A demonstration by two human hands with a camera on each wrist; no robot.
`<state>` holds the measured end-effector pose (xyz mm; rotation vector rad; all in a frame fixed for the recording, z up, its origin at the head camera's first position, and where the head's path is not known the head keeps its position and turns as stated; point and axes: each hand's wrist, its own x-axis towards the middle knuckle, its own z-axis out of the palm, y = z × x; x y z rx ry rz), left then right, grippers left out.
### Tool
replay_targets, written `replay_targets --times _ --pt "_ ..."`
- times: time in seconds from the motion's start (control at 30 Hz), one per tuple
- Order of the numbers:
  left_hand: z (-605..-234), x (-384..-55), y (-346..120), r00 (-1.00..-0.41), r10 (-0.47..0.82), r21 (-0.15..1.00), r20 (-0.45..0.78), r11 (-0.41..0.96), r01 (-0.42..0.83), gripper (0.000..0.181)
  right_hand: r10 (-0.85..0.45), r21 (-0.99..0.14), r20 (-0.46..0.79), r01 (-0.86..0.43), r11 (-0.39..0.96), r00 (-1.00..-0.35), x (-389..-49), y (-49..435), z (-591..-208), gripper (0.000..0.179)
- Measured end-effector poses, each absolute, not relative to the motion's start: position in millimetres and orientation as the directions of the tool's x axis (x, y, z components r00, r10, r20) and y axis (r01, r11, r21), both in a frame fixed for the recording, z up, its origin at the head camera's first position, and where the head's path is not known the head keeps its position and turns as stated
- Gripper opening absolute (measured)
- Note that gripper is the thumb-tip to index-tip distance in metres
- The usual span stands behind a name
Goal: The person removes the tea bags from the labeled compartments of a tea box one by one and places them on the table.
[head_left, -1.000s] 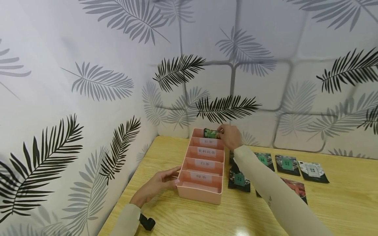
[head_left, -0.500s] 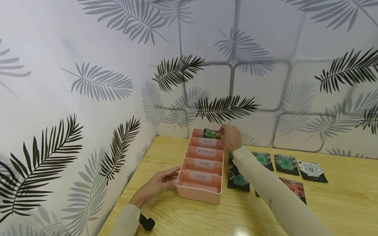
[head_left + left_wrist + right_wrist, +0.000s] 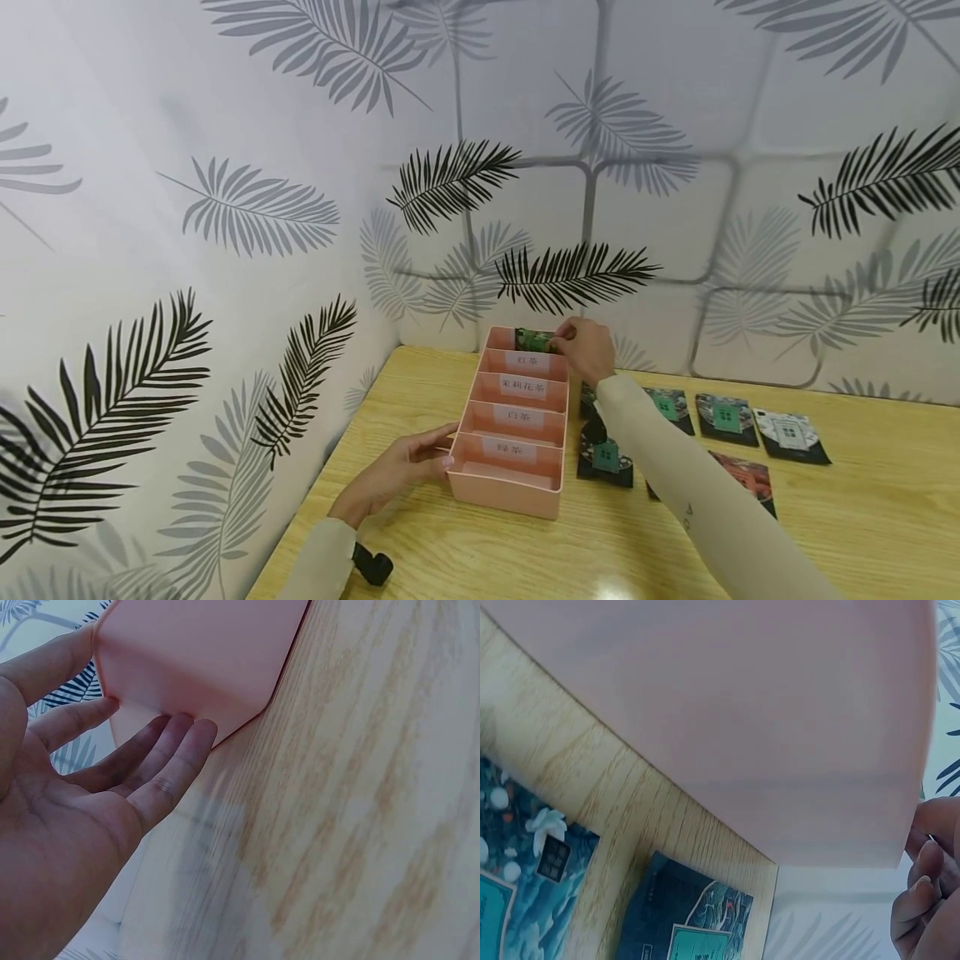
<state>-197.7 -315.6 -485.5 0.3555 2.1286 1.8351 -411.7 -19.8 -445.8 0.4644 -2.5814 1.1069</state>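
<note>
A pink divided box (image 3: pixel 506 498) with white labels on its dividers stands on the wooden table. My right hand (image 3: pixel 588 348) is over its far right corner and pinches a green-and-black tea sachet (image 3: pixel 532 340) in the rearmost compartment. The sachet's lower part is hidden inside. In the right wrist view, the box wall (image 3: pixel 780 712) conceals the sachet, and curled fingers (image 3: pixel 922 892) show beyond it. My left hand (image 3: pixel 397 471) rests against the box's near left corner. Seen from the left wrist, its extended fingertips (image 3: pixel 199 735) touch the outer wall (image 3: pixel 195 645).
Several dark tea sachets lie flat right of the box, among them a green-labelled one (image 3: pixel 606 457), a white-labelled one (image 3: pixel 792 435) and a red one (image 3: pixel 750 479). My right forearm (image 3: pixel 690 492) partly covers some. A leaf-patterned wall (image 3: pixel 645 250) borders the table's back.
The tea sachet has shifted slightly left and tilted a little in the rear compartment, still between my right fingers. My left hand and the box hold their places.
</note>
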Motion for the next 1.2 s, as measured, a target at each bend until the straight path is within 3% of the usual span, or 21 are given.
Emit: replay_targets --times 0.53,0.77,1.2 --pt "-485 -197 -315 -0.920 0.387 0.989 -0.067 0.147 -0.010 0.058 -0.252 -0.572 0.412 -0.464 0.677 -0.876 -416 -21 -453 0.009" --pt "-484 -197 -315 -0.917 0.395 0.989 -0.062 0.148 -0.003 0.059 -0.374 -0.470 0.384 -0.527 0.707 -0.844 -415 -25 -448 0.015" --pt "-486 -197 -317 -0.911 0.410 0.990 -0.053 0.141 0.006 0.059 -0.402 -0.324 0.378 -0.526 0.787 -0.834 -417 -30 -443 0.020"
